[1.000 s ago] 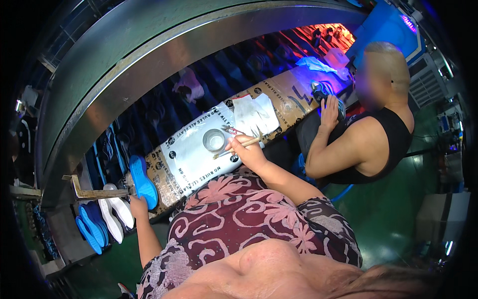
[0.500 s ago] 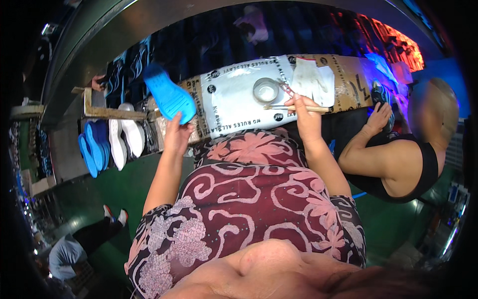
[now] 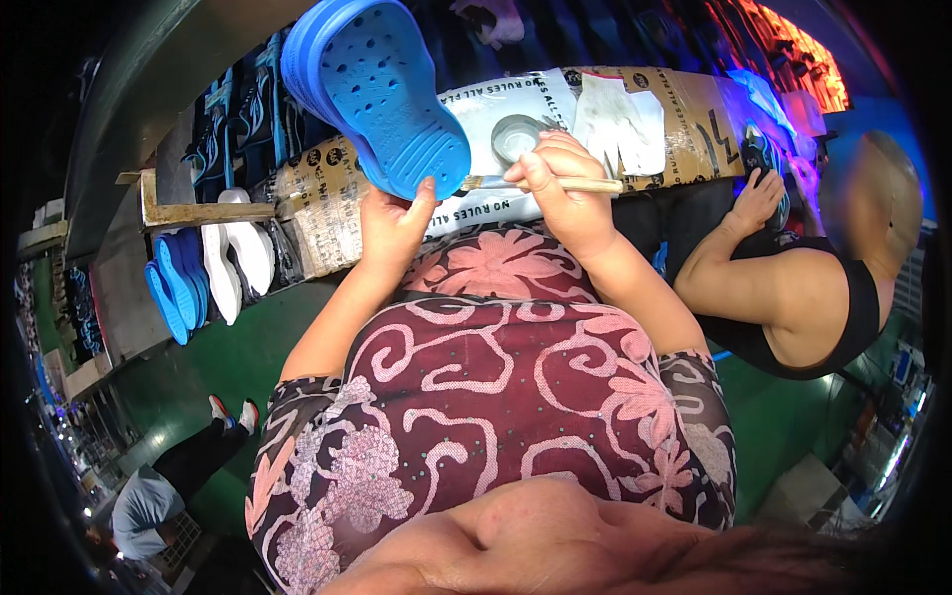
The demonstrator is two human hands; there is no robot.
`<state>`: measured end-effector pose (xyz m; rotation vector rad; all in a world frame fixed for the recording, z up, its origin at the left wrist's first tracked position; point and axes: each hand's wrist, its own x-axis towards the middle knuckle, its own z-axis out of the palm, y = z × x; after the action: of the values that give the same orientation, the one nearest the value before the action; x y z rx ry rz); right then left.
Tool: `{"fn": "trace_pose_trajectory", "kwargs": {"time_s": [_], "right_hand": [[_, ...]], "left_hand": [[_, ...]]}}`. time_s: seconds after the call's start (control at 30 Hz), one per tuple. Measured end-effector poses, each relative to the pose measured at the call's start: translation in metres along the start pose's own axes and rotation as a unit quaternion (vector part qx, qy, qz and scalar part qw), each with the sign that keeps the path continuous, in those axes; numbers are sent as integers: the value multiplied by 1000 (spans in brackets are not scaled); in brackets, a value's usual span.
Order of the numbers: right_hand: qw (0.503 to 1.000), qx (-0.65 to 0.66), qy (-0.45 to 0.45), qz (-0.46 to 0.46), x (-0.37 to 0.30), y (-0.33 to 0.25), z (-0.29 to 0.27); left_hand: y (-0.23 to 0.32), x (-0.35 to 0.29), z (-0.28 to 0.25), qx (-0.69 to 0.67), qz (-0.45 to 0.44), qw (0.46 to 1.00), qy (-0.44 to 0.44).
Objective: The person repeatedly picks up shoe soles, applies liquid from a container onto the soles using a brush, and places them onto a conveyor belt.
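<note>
My left hand [image 3: 392,223] grips a blue perforated clog [image 3: 375,91] by its lower end and holds it up in front of me, sole side toward me. My right hand [image 3: 560,188] is closed on a thin wooden brush [image 3: 585,184]; the bristle end points left and touches the clog's lower edge. Just behind the brush, a small round tin [image 3: 516,134] sits on the cardboard-covered bench [image 3: 684,109].
A white cloth [image 3: 620,119] lies on the bench right of the tin. Blue and white soles [image 3: 203,273] stand stacked at the left by a wooden shelf [image 3: 188,211]. A co-worker in a black top [image 3: 813,297] sits at my right. Another person [image 3: 149,496] is at lower left.
My left hand has lifted the blue clog from the left stack up to the middle. My right hand has moved the brush from the tin over to the clog's edge.
</note>
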<state>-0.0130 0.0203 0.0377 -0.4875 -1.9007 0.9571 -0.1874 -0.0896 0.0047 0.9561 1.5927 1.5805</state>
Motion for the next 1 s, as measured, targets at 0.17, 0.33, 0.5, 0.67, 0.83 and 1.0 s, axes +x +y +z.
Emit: {"fn": "trace_pose_trajectory", "kwargs": {"time_s": [0.17, 0.33, 0.5, 0.67, 0.83, 1.0], "right_hand": [[997, -65, -6, -41, -3, 5, 3], [993, -104, -41, -24, -4, 0, -8], [995, -88, -37, -34, 0, -1, -4], [987, -132, -59, -64, 2, 1, 0], [987, -129, -32, -86, 1, 1, 0], [985, -123, -38, -115, 1, -4, 5]], "left_hand": [[-5, -1, 1, 37, 33, 999, -12], [1, 0, -1, 85, 77, 993, -7], [5, -1, -1, 96, 85, 991, -27], [-1, 1, -1, 99, 114, 988, -20], [-5, 1, -2, 129, 152, 980, -11], [-7, 2, 3, 132, 185, 974, 7]]}}
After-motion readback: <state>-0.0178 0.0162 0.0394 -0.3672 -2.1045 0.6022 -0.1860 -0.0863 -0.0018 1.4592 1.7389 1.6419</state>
